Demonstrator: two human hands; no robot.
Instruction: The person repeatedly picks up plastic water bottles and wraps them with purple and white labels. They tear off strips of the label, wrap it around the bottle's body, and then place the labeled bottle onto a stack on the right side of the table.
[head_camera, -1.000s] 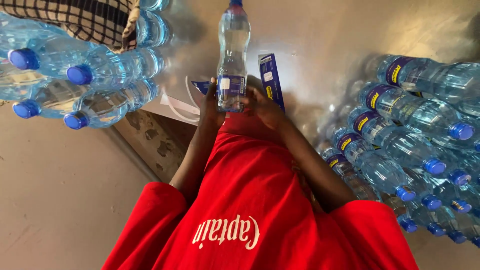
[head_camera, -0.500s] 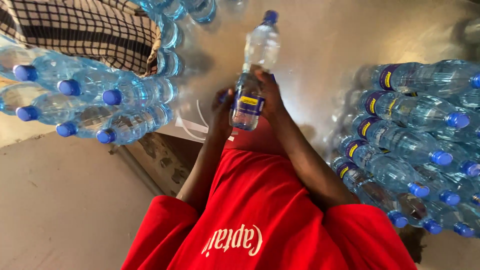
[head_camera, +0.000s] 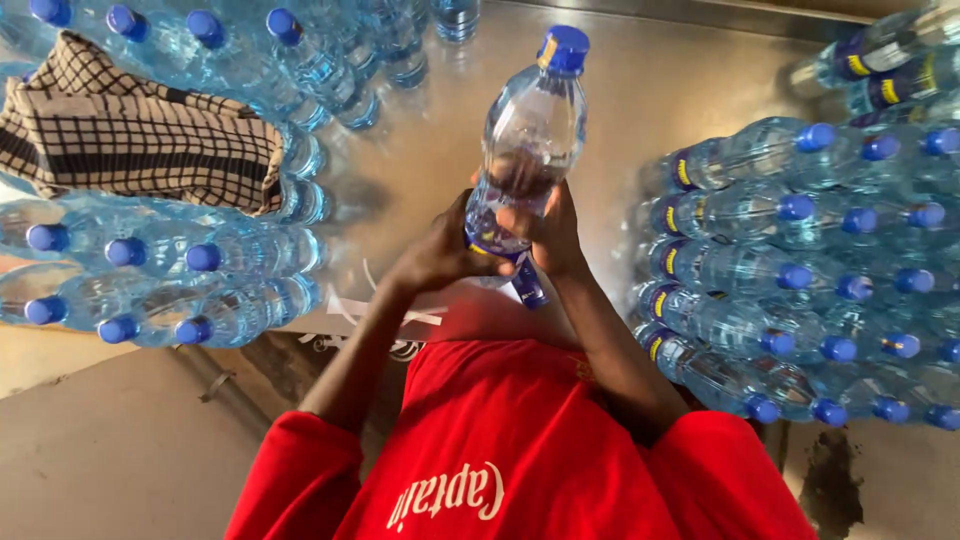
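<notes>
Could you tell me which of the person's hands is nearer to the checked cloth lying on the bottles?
The left hand. It grips the water bottle on the side facing the checked cloth; the right hand grips the bottle's far side.

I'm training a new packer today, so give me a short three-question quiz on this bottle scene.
1. True or false: both hands grip one bottle.
2. What colour is its cap? A red, B blue, C white.
3. What lies on the stacked bottles at the left?

Key:
1. True: the left hand and right hand hold its lower part above the metal table.
2. B.
3. A checked cloth.
</notes>
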